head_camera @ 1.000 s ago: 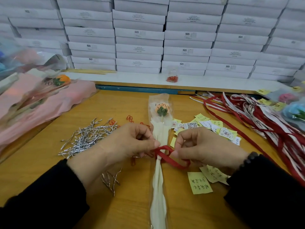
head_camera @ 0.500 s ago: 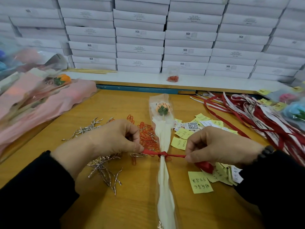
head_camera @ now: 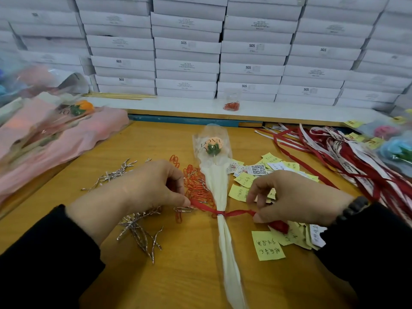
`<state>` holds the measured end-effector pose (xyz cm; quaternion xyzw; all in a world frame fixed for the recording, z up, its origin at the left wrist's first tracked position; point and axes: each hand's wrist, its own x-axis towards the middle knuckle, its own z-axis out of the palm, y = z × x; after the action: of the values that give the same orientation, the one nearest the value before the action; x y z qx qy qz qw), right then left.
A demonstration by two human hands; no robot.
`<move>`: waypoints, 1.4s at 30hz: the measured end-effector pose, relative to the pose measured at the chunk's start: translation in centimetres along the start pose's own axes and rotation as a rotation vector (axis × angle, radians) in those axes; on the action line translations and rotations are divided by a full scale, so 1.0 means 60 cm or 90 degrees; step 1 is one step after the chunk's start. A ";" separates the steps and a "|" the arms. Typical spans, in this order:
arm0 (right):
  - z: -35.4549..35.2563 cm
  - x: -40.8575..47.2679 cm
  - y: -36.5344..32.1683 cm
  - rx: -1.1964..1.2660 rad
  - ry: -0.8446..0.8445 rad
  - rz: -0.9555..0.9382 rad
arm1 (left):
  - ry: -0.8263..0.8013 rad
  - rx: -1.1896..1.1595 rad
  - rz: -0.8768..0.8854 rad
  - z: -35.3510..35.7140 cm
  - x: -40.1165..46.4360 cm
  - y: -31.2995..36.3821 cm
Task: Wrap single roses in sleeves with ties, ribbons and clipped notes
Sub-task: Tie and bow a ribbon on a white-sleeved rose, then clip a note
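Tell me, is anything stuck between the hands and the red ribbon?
No. Both hands already pinch the ribbon: the left hand holds one end, the right hand the other, and it runs taut across the sleeve. Paper clips lie under the left stretch, but they block nothing.

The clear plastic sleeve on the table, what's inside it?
Inside the clear plastic sleeve sits an orange rose with green leaves on a thin stem. Lower down, cream paper hides the stem.
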<state>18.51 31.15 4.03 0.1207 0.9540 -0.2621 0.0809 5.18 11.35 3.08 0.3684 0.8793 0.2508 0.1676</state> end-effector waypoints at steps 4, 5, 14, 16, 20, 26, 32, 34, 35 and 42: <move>0.015 0.003 -0.014 0.054 0.123 -0.044 | 0.062 -0.003 -0.012 -0.001 -0.002 0.007; 0.023 0.005 -0.019 0.057 0.139 -0.053 | 0.069 -0.025 -0.007 0.001 -0.003 0.011; 0.059 0.014 -0.031 -0.016 0.089 -0.060 | 0.008 0.135 0.029 0.036 -0.004 0.029; 0.059 0.014 -0.030 -0.016 0.101 -0.064 | 0.020 0.162 0.033 0.039 -0.004 0.028; 0.056 0.014 -0.030 0.126 0.097 -0.051 | 0.136 0.175 0.036 0.038 -0.005 0.028; 0.056 0.012 -0.025 0.282 0.063 -0.027 | 0.134 0.167 0.024 0.046 -0.004 0.032; 0.054 0.016 -0.018 0.301 0.108 -0.008 | 0.255 0.132 -0.017 0.026 -0.008 0.031; 0.053 0.016 -0.019 0.317 0.107 -0.004 | 0.230 0.050 0.020 0.036 -0.006 0.034; 0.053 0.015 -0.021 0.333 0.101 -0.006 | 0.215 0.040 0.041 0.043 -0.005 0.035; 0.056 0.017 -0.022 0.397 0.098 -0.022 | 0.149 0.227 0.114 0.055 0.006 0.024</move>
<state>17.50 28.48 1.62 0.1431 0.8328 -0.5336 -0.0366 7.34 13.54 1.14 0.4369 0.8871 0.1467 -0.0263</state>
